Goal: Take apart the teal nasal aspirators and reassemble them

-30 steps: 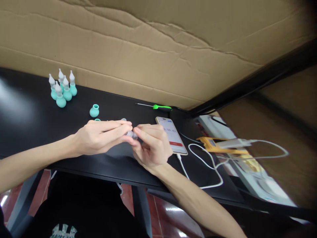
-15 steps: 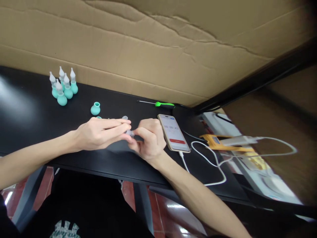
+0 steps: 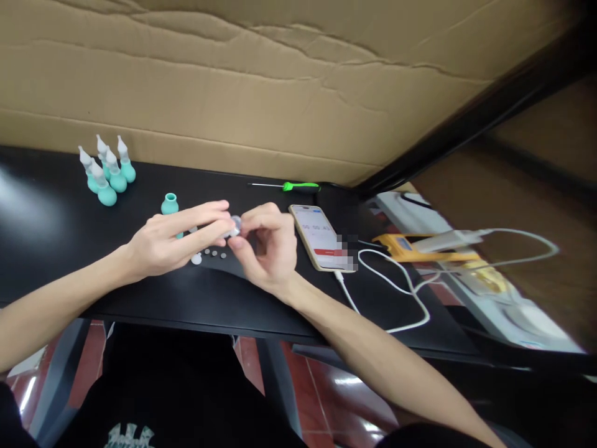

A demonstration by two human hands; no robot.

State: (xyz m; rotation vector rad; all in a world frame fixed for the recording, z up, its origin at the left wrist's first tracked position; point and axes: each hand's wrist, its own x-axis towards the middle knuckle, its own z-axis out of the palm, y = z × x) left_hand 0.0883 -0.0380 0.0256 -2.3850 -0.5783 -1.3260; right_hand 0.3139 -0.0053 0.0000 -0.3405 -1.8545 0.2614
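Clear plastic makes up the small rounded piece (image 3: pixel 236 226) that both hands share above the black table (image 3: pixel 158 305). The left hand (image 3: pixel 180 242) has its fingers nearly straight and closed in on one side of it, though the thumb is hidden. The right hand (image 3: pixel 270 246) pinches the other side between thumb and bent forefinger, parted only by the piece itself. Gripping from both sides probably lets one hand steady it against the other (which one steadies, I cannot tell).

Just beyond the left hand, an open-mouthed teal bulb (image 3: pixel 170 203) stands upright, its wide base likely keeping it so. Small pale discs (image 3: pixel 196 258) lie near that hand, seemingly within easy reach. Well apart to the left, five teal bulbs with white pointed tips (image 3: pixel 114 168) stand in a close cluster, perhaps grouped away from the loose parts. A pale-cased phone (image 3: pixel 319 239) lies face up near the right hand, presumably so its digits stay readable.
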